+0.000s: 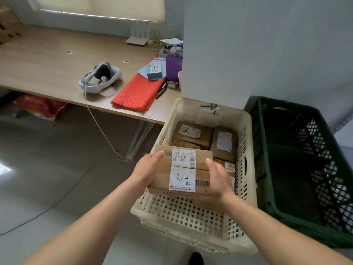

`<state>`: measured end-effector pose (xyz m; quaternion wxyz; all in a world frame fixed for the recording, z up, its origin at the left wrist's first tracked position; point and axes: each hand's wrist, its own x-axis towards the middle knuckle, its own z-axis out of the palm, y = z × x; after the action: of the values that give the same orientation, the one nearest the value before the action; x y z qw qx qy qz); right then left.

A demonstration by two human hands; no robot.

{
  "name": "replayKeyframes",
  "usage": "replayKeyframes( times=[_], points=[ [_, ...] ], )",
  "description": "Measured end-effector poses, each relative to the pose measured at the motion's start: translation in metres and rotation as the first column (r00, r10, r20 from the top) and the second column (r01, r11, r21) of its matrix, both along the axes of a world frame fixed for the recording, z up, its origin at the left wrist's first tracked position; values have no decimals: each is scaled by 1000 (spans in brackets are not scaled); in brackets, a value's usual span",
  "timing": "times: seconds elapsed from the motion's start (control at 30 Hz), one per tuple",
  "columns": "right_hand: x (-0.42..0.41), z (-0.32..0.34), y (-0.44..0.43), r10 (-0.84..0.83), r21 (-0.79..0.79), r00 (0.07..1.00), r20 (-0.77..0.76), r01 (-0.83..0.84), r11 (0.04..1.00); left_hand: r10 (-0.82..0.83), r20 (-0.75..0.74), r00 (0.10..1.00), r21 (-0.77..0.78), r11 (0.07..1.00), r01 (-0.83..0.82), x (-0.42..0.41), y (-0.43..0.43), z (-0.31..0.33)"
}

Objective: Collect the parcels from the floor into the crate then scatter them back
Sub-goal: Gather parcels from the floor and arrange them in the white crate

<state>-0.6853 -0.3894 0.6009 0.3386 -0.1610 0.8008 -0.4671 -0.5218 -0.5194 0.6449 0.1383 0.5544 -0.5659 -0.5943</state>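
Brown cardboard parcel marked A34: left-hand grip and right-hand grip clasp its ends over the cream perforated plastic crate. Lower it level onto the stowed brown parcels, then release.

Inside the white crate, some parcels are partly covered by the box held over it. The fingers of the left hand and the right hand are hidden under that box. The small print on its label cannot be read. Right of the white crate, the green crate is cut off by the edge. Below the white crate, a dark shape is cut off and cannot be told.
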Motion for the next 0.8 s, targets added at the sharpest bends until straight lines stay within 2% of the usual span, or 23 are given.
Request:
replayKeyframes(
  times=[0.13,0.33,0.6,0.77,0.8],
  points=[
    [-8,-45,-4,38,99,993,109,-48,994,-89,207,974,-3,996,92,-21,-14,-29],
    [-14,-102,-11,67,196,979,193,-106,975,-233,445,864,16,967,253,-41,-22,-75],
    [3,-137,-13,-6,223,937,349,-77,972,-317,562,764,128,946,299,-45,-33,-120],
    [16,-205,-3,-117,221,878,464,13,975,-373,603,705,174,924,340,-45,-36,-147],
    [18,-198,-5,-129,225,872,472,22,974,-381,600,704,172,920,351,-44,-36,-153]
  ],
)
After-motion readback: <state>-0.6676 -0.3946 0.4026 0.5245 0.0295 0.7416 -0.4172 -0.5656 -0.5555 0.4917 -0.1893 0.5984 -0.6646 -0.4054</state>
